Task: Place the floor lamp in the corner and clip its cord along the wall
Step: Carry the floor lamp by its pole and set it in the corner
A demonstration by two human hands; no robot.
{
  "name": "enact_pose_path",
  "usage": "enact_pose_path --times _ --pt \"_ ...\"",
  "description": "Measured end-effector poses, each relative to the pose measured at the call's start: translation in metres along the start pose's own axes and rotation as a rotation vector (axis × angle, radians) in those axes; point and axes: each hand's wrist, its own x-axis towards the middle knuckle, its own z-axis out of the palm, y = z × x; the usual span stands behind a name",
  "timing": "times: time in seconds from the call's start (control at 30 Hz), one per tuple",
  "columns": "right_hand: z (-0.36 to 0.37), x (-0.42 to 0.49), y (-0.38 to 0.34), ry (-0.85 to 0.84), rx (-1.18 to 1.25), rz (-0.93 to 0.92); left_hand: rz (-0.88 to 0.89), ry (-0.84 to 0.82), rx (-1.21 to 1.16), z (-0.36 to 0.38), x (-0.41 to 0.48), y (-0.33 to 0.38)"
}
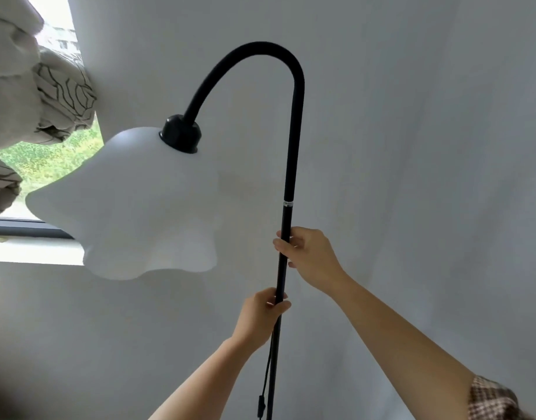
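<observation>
From my head view, I have both hands on the pole (286,219) of the lamp (260,147), which stands upright just right of the scene's middle, in front of a plain grey wall (412,116). My right hand (309,256) is the upper one: its grip is closed around the pole a little below the small silver ring (288,203), with the fingers wrapped over from the right and the fingertips showing on the pole's left side. My left hand (260,316) is lower, its grip also closed on the pole, thumb lying across the front. My right forearm comes in from the lower right with a checked sleeve (494,401) at the elbow; my left forearm is bare. Above my hands the pole rises, thickens past the ring, then bends over to the left in a black gooseneck (245,56) that ends in a black socket cap (180,134). Under the cap hangs the white shade (133,213), bell-shaped with a wavy rim, tilted down to the left. Below my left hand the cord (268,365) hangs just left of the pole, with an inline switch (261,403) near the bottom edge. At far left there is a window (48,159) with greenery outside, partly behind the shade, and a gathered, patterned curtain (33,86) bunched at the upper left. The lamp's base is out of view.
</observation>
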Motion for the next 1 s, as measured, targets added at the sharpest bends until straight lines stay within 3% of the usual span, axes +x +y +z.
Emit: enact_pose_path --times 0.4,0.67,1.0 --pt "0.013 0.013 -0.004 -0.134 0.029 -0.026 0.001 0.173 0.062 -0.012 0.002 -0.006" --pt "0.017 0.020 0.002 -0.152 0.023 0.002 -0.080 0.080 0.025 -0.019 0.004 -0.009" --pt "0.029 0.012 0.010 -0.180 0.012 -0.029 -0.073 0.085 0.045 -0.023 -0.010 -0.018"
